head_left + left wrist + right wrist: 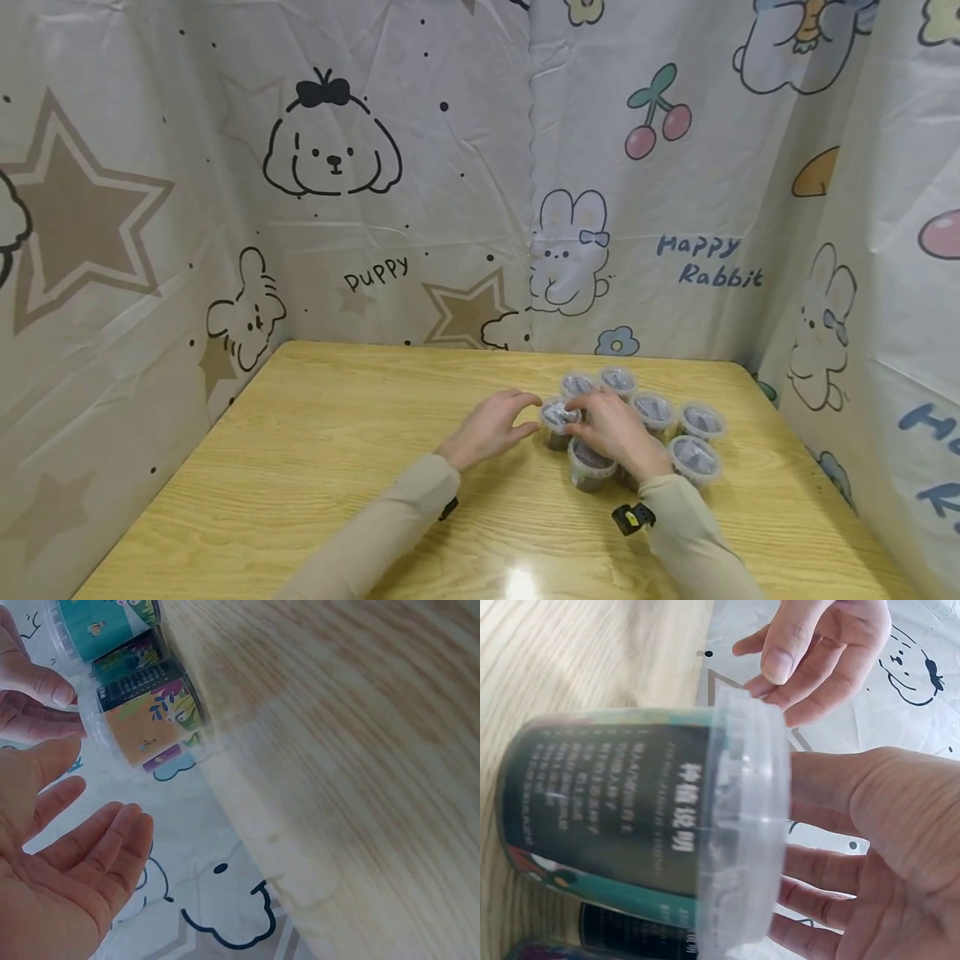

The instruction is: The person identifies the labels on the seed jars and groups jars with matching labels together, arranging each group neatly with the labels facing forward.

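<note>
My left hand (487,427) reaches in from the left, with fingers spread and nothing in them. Just right of its fingertips stands a small plastic tub (555,435) with a clear lid. My right hand (615,429) is stretched over the group of tubs, its thumb and fingers beside that tub's lid; whether they touch it I cannot tell. In the left wrist view this tub (154,720) has an orange printed label. The right wrist view shows a nearer lidded tub (615,802) with a dark text panel, partly hiding the right hand's fingers (817,900).
Several similar lidded tubs stand close together behind and to the right, such as one at the back (617,380) and one at the right (694,458). They stand on a wooden table (337,467). A printed curtain (465,167) hangs around the table's back and sides.
</note>
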`<state>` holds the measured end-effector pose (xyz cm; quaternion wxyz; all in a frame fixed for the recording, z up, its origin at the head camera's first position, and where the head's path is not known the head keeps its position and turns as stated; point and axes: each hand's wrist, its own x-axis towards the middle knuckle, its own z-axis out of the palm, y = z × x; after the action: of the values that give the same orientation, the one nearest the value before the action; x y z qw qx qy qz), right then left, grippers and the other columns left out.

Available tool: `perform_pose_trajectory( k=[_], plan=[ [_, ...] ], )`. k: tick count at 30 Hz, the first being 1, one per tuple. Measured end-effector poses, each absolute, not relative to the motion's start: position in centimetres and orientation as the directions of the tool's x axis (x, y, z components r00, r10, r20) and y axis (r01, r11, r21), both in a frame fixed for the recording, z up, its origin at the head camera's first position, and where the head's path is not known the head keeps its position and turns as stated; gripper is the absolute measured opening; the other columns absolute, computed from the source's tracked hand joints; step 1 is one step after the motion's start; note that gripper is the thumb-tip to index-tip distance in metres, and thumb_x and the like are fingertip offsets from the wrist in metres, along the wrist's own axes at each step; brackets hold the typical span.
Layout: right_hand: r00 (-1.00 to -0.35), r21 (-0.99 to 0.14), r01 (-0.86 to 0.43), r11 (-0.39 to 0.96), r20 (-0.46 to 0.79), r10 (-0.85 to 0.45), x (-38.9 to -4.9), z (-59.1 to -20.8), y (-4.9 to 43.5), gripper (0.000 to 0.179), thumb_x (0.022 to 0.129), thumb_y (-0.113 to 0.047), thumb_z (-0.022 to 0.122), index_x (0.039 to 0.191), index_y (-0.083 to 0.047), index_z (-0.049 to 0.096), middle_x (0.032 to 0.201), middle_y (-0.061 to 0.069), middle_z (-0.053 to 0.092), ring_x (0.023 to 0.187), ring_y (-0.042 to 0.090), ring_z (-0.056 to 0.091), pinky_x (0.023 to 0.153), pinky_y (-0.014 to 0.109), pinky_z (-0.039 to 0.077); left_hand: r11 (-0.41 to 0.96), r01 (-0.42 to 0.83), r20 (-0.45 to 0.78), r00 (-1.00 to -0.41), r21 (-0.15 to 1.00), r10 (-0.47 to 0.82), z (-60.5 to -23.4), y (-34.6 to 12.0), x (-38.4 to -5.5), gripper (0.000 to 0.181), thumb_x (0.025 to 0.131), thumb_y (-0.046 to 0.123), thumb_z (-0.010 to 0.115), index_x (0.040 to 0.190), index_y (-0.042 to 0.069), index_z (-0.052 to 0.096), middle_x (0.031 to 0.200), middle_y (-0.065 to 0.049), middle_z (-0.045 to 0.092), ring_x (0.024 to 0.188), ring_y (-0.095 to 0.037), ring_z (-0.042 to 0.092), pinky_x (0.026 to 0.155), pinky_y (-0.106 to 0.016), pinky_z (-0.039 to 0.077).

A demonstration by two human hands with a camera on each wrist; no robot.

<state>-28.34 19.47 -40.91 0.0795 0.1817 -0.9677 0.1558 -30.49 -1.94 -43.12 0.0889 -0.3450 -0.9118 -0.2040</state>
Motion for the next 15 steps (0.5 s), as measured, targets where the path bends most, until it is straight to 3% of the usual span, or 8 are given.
perform_pose_trajectory(
  k=[4, 7, 12, 15],
  plan=[
    [-0.928, -0.284, -0.363, 0.887, 0.191, -0.318, -28.4, -41.1, 19.5, 0.027, 0.087, -0.025, 0.075, 0.108, -0.008, 0.074, 0.101, 0.007, 0.074, 0.095, 0.028, 0.066, 0.105, 0.055, 0.044, 0.659, 0.670, 0.296, -0.742, 0.342, 0.602, -43.4, -1.5, -30.9, 0.033, 0.093, 0.022, 0.069, 0.124, 0.012, 0.064, 0.126, -0.003, 0.067, 0.116, -0.018, 0.062, 0.101, -0.034, 0.050],
    [-0.936, -0.297, -0.343, 0.891, 0.184, -0.300, -28.5, -41.4, 19.6, 0.028, 0.088, -0.027, 0.075, 0.108, -0.008, 0.074, 0.103, 0.007, 0.074, 0.103, 0.034, 0.065, 0.113, 0.059, 0.032, 0.647, 0.666, 0.280, -0.744, 0.371, 0.606, -43.6, -1.3, -31.2, 0.031, 0.093, 0.021, 0.069, 0.122, 0.013, 0.065, 0.126, -0.002, 0.067, 0.115, -0.018, 0.063, 0.100, -0.033, 0.051],
    [-0.944, -0.299, -0.317, 0.900, 0.190, -0.269, -28.6, -41.6, 19.5, 0.028, 0.087, -0.029, 0.075, 0.107, -0.009, 0.075, 0.103, 0.008, 0.074, 0.112, 0.044, 0.058, 0.099, 0.061, 0.045, 0.643, 0.654, 0.258, -0.753, 0.399, 0.605, -43.7, -0.9, -31.5, 0.028, 0.092, 0.021, 0.069, 0.119, 0.013, 0.067, 0.122, -0.002, 0.069, 0.107, -0.019, 0.066, 0.091, -0.027, 0.055],
    [-0.946, -0.298, -0.312, 0.902, 0.186, -0.265, -28.6, -41.7, 19.4, 0.028, 0.087, -0.029, 0.075, 0.107, -0.010, 0.076, 0.102, 0.008, 0.075, 0.113, 0.046, 0.057, 0.095, 0.061, 0.047, 0.641, 0.641, 0.236, -0.760, 0.421, 0.605, -43.8, -0.7, -31.7, 0.025, 0.092, 0.020, 0.070, 0.115, 0.013, 0.069, 0.118, -0.003, 0.070, 0.103, -0.020, 0.067, 0.086, -0.025, 0.056]
  ],
)
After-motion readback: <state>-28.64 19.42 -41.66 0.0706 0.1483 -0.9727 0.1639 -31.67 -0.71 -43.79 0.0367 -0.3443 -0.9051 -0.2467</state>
